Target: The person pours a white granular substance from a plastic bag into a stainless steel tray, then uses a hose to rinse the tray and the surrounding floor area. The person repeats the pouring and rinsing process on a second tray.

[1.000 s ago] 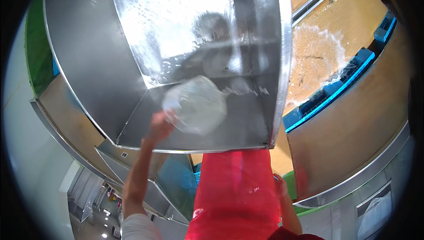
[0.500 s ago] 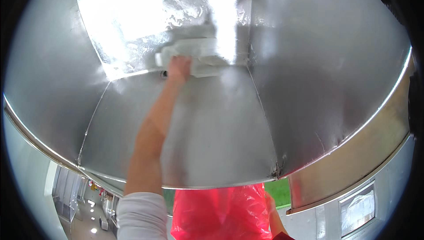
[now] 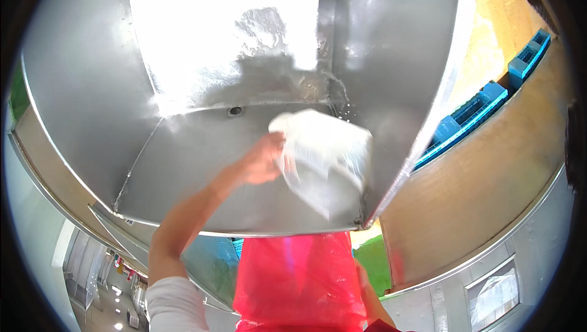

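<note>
Over the tub point(image 3: 195, 167), toward its near right corner, I've got the jug point(image 3: 333, 142) in sight, whitish and see-through, tipped at a slant above the bare metal. And the left grip point(image 3: 264, 159) is clenched on the jug's left side, the bare forearm reaching up from below, pale sleeve point(image 3: 177, 304) at the elbow. Drops point(image 3: 348, 112) show just beyond the jug, close to the tub's right side! Farther back, left of the jug, I spot the drain point(image 3: 235, 111), a small dark hole, and past it the tub's bottom glares white. Down low, the right grip point(image 3: 363, 276) is beside the red apron point(image 3: 296, 283); it's partly hidden, so I can't tell whether it holds anything. Off to my right, blue crates point(image 3: 468, 118) lie outside the tub, along a brownish wall point(image 3: 465, 210).
</note>
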`<state>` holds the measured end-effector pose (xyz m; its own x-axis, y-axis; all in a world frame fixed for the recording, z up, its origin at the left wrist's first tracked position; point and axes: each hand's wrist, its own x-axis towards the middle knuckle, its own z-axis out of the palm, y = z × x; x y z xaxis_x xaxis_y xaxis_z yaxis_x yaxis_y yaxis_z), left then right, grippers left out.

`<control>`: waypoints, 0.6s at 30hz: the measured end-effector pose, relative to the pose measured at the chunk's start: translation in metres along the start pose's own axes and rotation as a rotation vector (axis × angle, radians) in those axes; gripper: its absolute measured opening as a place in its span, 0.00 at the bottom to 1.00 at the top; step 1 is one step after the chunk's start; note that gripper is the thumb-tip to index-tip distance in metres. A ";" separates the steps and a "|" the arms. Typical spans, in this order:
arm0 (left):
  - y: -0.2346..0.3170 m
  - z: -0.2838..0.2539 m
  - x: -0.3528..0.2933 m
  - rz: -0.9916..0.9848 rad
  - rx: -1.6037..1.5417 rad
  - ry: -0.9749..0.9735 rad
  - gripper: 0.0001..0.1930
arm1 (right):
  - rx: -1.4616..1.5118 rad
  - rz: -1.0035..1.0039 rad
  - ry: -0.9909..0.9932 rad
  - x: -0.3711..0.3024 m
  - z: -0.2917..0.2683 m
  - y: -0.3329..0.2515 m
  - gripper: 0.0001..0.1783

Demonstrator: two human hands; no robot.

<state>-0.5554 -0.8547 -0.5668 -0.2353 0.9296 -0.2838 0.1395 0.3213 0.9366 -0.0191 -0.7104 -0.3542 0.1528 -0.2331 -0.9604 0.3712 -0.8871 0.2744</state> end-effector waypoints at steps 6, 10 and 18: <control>0.243 -0.021 -0.002 -0.062 -0.457 -0.218 0.20 | -0.173 -0.136 -0.114 -0.035 0.027 -0.058 0.19; 0.321 0.020 0.043 -0.296 -1.092 -0.458 0.21 | -0.176 -0.143 -0.040 -0.034 0.007 -0.062 0.19; 0.385 0.077 0.088 -0.323 -1.493 -0.482 0.17 | -0.202 -0.134 0.034 -0.019 -0.019 -0.071 0.20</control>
<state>-0.4482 -0.6347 -0.2469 0.2845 0.9214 -0.2649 -0.9427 0.3191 0.0977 -0.0312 -0.6357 -0.3543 0.1188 -0.1020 -0.9877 0.5650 -0.8110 0.1518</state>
